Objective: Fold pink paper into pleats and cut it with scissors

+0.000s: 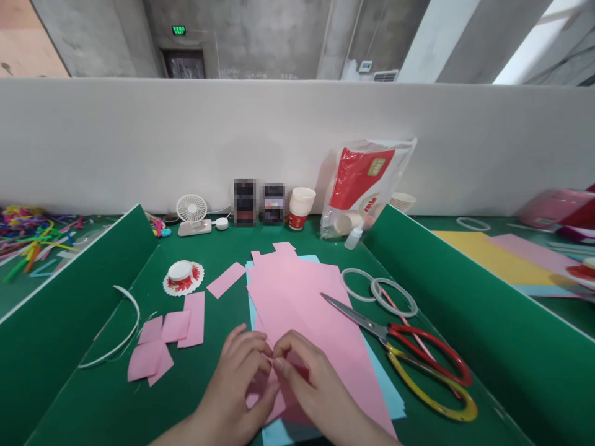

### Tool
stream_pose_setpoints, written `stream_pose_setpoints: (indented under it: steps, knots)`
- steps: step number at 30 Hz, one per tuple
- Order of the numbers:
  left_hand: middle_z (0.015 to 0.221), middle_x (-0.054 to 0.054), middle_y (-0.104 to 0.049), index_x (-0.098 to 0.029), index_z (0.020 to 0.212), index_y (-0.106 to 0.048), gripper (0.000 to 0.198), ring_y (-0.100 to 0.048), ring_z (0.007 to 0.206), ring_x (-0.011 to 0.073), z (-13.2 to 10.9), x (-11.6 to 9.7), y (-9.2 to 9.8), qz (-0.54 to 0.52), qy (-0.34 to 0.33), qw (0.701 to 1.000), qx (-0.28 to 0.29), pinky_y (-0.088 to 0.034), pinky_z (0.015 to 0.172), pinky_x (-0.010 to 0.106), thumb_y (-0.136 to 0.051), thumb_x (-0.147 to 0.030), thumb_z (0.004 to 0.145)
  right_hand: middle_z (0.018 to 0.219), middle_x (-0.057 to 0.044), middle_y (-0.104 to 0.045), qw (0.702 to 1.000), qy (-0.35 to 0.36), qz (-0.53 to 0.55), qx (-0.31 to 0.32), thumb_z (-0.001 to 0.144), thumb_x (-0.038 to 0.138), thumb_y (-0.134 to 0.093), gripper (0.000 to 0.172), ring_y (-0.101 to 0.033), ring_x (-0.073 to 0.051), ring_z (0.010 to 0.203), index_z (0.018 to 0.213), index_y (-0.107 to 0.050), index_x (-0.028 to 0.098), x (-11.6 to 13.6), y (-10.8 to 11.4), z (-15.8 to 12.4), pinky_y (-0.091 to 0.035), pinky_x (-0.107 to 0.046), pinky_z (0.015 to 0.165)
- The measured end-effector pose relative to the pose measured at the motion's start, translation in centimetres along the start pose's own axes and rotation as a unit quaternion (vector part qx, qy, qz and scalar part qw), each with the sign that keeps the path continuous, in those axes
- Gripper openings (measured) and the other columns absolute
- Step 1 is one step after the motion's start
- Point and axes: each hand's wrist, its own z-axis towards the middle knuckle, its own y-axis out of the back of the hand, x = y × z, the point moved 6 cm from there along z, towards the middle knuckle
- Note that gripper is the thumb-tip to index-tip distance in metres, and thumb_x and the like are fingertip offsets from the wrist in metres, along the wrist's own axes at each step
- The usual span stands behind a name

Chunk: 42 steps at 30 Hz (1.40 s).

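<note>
My left hand [246, 371] and my right hand [307, 378] meet over a stack of pink paper sheets [302, 285], fingertips pinched together. A small pink paper piece [255, 390] shows between the fingers of both hands; most of it is hidden behind them. Beneath the pink sheets, light blue paper [388, 390] sticks out at the edges. Right of the stack lie scissors [381, 331] with one red and one yellow handle, blades partly over the pink paper. Cut pink paper pieces [193, 319] are scattered to the left.
A white-and-red paper cup piece [183, 275] with a scalloped edge rests at left. White rings [394, 297] lie at right, a curved white strip [132, 322] at left. A small fan [192, 214], paper cups [302, 207] and a glue bottle [354, 238] stand behind. Green dividers [437, 297] flank the workspace.
</note>
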Motion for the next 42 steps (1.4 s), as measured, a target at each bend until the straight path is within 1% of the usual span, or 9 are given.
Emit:
stream_pose_setpoints:
  steps: [10,16,23,28,30,33,37,39,42]
  knots:
    - [0.076,0.0,-0.055,-0.021,0.07,-0.044,0.012,-0.053,0.076,0.0149,0.1,-0.2,0.4,-0.088,0.017,0.996,0.001,-0.035,0.088,0.04,-0.045,-0.01,0.072,0.066,0.003,-0.047,0.99,-0.037,0.124,0.055,0.078,0.024,-0.045,0.012,-0.045,-0.012,0.066,0.068,-0.047,0.018,0.2,0.0,0.2,-0.037,-0.023,0.063]
    - [0.077,0.002,-0.055,-0.021,0.07,-0.045,0.01,-0.054,0.075,0.0152,-0.1,0.4,0.6,-0.111,0.062,0.991,-0.029,-0.045,0.066,0.026,-0.045,-0.012,0.074,0.069,0.001,-0.05,0.988,-0.047,0.137,0.051,0.076,0.02,-0.045,0.006,-0.049,-0.014,0.069,0.072,-0.049,0.018,0.3,0.3,0.5,-0.039,-0.025,0.067]
    - [0.077,0.003,-0.058,-0.02,0.068,-0.05,0.006,-0.056,0.073,0.0166,-0.2,0.9,1.4,-0.056,0.072,0.992,-0.083,-0.046,0.064,0.027,-0.05,-0.017,0.074,0.086,-0.003,-0.049,0.995,0.004,0.018,-0.099,0.07,0.022,-0.049,0.015,-0.047,-0.019,0.085,0.085,-0.047,0.021,-0.2,1.8,-0.1,-0.038,-0.033,0.078]
    - [0.076,0.004,-0.059,-0.02,0.068,-0.05,0.006,-0.056,0.072,0.017,-0.1,0.8,2.5,-0.008,0.05,0.989,-0.139,-0.047,0.063,0.028,-0.051,-0.017,0.073,0.077,0.001,-0.044,0.981,-0.078,0.103,-0.144,0.063,0.026,-0.057,0.024,-0.047,-0.017,0.075,0.082,-0.043,0.022,-1.5,2.1,-0.1,-0.039,-0.031,0.071]
    - [0.076,0.004,-0.059,-0.02,0.069,-0.05,0.006,-0.056,0.072,0.0168,-0.1,0.6,2.7,0.006,0.026,0.988,-0.153,-0.047,0.062,0.028,-0.051,-0.016,0.073,0.073,0.002,-0.045,0.958,-0.143,0.226,-0.105,0.061,0.028,-0.06,0.03,-0.048,-0.015,0.069,0.085,-0.043,0.022,-2.2,1.4,0.0,-0.04,-0.028,0.065]
    - [0.075,0.003,-0.059,-0.021,0.072,-0.05,0.007,-0.056,0.072,0.0171,-0.2,0.2,2.6,0.024,-0.014,0.987,-0.156,-0.046,0.064,0.03,-0.05,-0.013,0.074,0.07,0.003,-0.05,0.877,-0.23,0.422,-0.028,0.062,0.03,-0.062,0.028,-0.05,-0.011,0.063,0.084,-0.047,0.021,-2.6,-0.2,-0.2,-0.041,-0.021,0.059]
    - [0.074,0.003,-0.06,-0.021,0.074,-0.048,0.008,-0.056,0.073,0.0172,-0.2,-0.2,2.4,0.041,-0.047,0.987,-0.15,-0.044,0.072,0.034,-0.05,-0.013,0.075,0.064,0.005,-0.051,0.785,-0.317,0.53,-0.052,0.056,0.02,-0.068,0.032,-0.047,-0.007,0.053,0.084,-0.052,0.02,-3.5,-1.1,-0.8,-0.036,-0.013,0.045]
    - [0.075,0.002,-0.06,-0.021,0.074,-0.048,0.008,-0.056,0.073,0.0164,-0.3,-0.1,2.2,0.043,-0.051,0.987,-0.146,-0.043,0.076,0.036,-0.05,-0.013,0.075,0.062,0.005,-0.051,0.765,-0.335,0.546,-0.07,0.055,0.017,-0.069,0.036,-0.045,-0.006,0.05,0.086,-0.053,0.02,-3.9,-1.3,-1.0,-0.034,-0.013,0.043]
    - [0.076,0.002,-0.06,-0.021,0.073,-0.048,0.009,-0.056,0.073,0.016,-0.6,-0.1,1.9,0.046,-0.056,0.988,-0.137,-0.04,0.08,0.039,-0.05,-0.013,0.075,0.065,0.003,-0.052,0.776,-0.289,0.56,-0.036,0.058,0.019,-0.068,0.027,-0.048,-0.007,0.057,0.08,-0.053,0.019,-3.4,-1.4,-0.6,-0.038,-0.014,0.052]
